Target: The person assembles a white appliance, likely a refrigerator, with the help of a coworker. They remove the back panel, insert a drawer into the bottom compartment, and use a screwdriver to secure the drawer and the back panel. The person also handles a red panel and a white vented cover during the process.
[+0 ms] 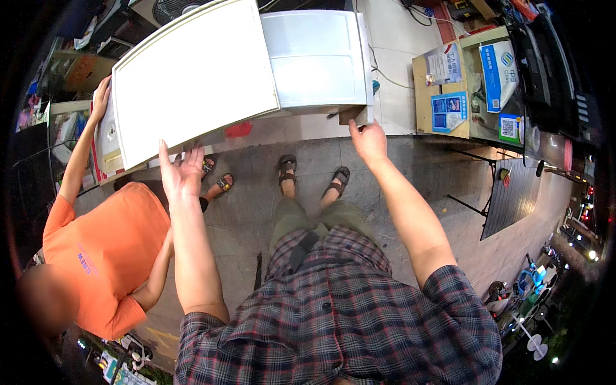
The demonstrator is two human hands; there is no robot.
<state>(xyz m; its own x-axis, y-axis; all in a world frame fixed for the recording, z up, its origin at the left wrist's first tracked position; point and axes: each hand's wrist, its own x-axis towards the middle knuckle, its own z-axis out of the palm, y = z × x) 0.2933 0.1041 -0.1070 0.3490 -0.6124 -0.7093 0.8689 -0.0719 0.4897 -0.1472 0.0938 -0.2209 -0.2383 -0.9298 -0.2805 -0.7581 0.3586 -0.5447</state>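
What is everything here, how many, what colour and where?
Large panel: one, white, upper left.
Glossy unit: one, white, right of the panel.
Small piece: one, red, below the panel.
Case: one, tan, upper right.
Leaflets: two, blue and pale, on the case.
Fan grille: one, dark, top edge.
Slatted board: one, grey, right.
Parked two-wheelers: several, mixed, lower right.
Another person: one, orange shirt, left.
Sandals: four, dark, middle.
Other clutter: uncounted, mixed, elsewhere.
Plaid shirt: one, dark, bottom.
Shorts: one, green, lower centre.
Left grip: one, bare, at panel's lower edge.
Right grip: one, bare, at unit's corner.
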